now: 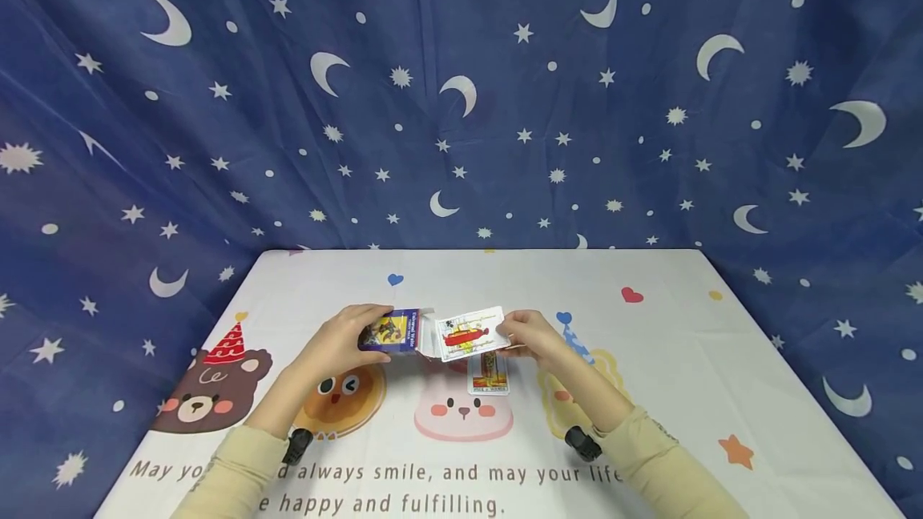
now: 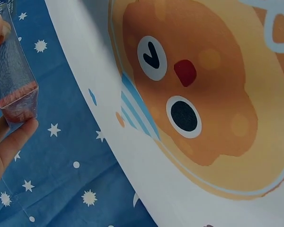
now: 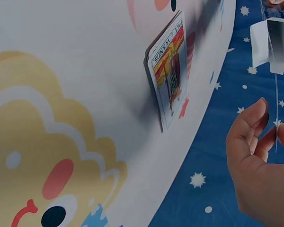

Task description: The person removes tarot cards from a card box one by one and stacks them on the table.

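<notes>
My left hand (image 1: pixel 335 347) grips a blue tarot card box (image 1: pixel 388 331) with a yellow picture, its white flaps (image 3: pixel 260 45) folded out toward the right. In the left wrist view, clear wrap shows on the box (image 2: pixel 16 66). Fingers and thumb of my right hand (image 1: pixel 537 336) pinch the right end of a card (image 1: pixel 470 333) with a red figure. That card's left end is at the box's mouth; the right wrist view shows it edge-on. Beneath them, a small stack of cards (image 3: pixel 168 71) lies on the table, a Page of Wands on top.
A white tablecloth (image 1: pixel 577 279) with printed cartoon animals and lettering covers the table. Behind it hangs a blue curtain (image 1: pixel 505 183) with moons and stars. Black straps (image 1: pixel 582 444) sit at both wrists.
</notes>
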